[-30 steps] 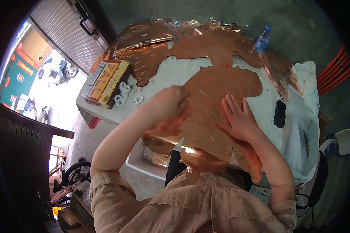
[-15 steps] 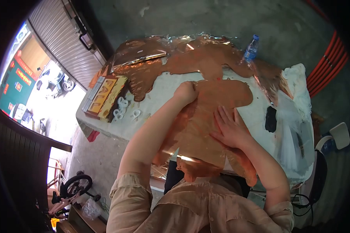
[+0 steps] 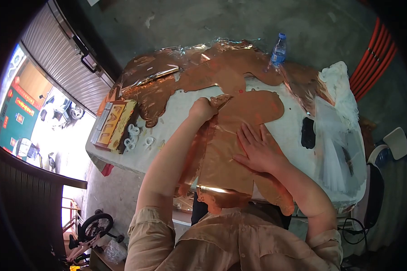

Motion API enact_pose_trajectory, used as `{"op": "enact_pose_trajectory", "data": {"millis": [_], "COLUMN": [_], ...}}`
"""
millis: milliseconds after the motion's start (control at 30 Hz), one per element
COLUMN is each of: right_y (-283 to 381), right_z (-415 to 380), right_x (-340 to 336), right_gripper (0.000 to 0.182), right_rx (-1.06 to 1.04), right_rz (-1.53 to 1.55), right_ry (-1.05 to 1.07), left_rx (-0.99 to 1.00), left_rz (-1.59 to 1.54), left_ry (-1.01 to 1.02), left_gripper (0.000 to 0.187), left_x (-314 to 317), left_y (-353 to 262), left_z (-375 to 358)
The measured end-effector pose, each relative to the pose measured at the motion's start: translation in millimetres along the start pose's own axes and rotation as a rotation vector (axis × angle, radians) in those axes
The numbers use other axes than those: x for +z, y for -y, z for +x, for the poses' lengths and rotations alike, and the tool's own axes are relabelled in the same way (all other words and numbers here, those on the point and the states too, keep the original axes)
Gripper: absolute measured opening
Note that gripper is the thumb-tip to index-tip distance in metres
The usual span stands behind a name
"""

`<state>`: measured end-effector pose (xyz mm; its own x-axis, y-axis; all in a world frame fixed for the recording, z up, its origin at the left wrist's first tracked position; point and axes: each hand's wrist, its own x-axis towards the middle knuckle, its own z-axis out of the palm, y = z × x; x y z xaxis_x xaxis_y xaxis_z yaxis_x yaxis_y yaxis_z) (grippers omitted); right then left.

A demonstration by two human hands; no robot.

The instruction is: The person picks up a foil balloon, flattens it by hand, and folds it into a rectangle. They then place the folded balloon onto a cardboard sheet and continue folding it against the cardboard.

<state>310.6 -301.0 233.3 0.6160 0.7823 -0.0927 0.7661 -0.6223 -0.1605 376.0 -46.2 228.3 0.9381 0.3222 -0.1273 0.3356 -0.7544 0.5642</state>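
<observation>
A large coppery-brown foil sheet (image 3: 226,153) with a rounded, irregular outline lies across the front of the white-covered table and hangs over its near edge. My left hand (image 3: 202,109) is closed on the sheet's upper left edge, where the material is bunched up. My right hand (image 3: 259,149) lies flat on the middle of the sheet, fingers spread. Behind it, more coppery foil (image 3: 226,67) covers the far side of the table.
Left on the table (image 3: 176,108) are a box marked FALL (image 3: 113,124) and white rings (image 3: 149,142). A water bottle (image 3: 279,50) stands at the back. On the right lie a black object (image 3: 308,133), clear plastic (image 3: 337,153) and white fluffy material (image 3: 337,86).
My left hand has pulled the sheet's upper left edge leftwards, so it now bunches and lifts beside the fist. My right hand still presses flat. The whole view has shifted slightly.
</observation>
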Motion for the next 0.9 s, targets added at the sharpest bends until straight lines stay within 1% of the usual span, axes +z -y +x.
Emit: {"op": "enact_pose_trajectory", "data": {"millis": [100,200,267,300,400,500,567,700,767,900], "right_y": [0.4,0.9,-0.9,-1.9,-4.3,-9.1,-10.2,-8.5,-7.8,-6.2], "right_z": [-0.2,-1.1,-1.0,-1.5,-1.5,-0.8,-2.0,-1.7,-1.1,-0.9], "right_x": [-0.2,-0.9,3.0,4.6,4.0,3.8,4.1,7.5,6.8,2.8], "right_gripper": [0.085,0.086,0.086,0.086,0.087,0.088,0.088,0.089,0.088,0.088], "right_rx": [0.005,0.014,0.011,0.008,0.007,0.016,0.014,0.008,0.009,0.011], "right_rz": [0.007,0.035,0.047,0.058,0.081,0.139,0.125,0.092,0.079,0.041], "right_ry": [0.002,0.011,-0.006,-0.024,-0.02,-0.044,-0.046,-0.064,-0.055,-0.026], "left_rx": [0.015,-0.015,0.052,0.051,0.012,-0.03,-0.058,-0.031,0.044,0.05], "left_rz": [-0.052,-0.123,-0.249,-0.248,-0.29,-0.369,-0.428,-0.328,-0.231,-0.16], "left_ry": [0.017,0.009,-0.053,-0.05,-0.033,-0.008,0.016,-0.06,-0.097,-0.092], "left_gripper": [0.036,0.032,0.028,0.028,0.027,0.029,0.031,0.031,0.031,0.03], "left_x": [-8.1,-5.7,2.9,2.5,1.8,4.8,3.8,3.4,5.1,-0.4], "left_y": [-7.7,-5.8,7.8,7.3,9.4,16.1,19.5,13.0,11.6,0.6], "left_z": [-8.4,-8.1,2.3,1.4,2.8,11.3,15.8,8.6,6.2,-4.4]}}
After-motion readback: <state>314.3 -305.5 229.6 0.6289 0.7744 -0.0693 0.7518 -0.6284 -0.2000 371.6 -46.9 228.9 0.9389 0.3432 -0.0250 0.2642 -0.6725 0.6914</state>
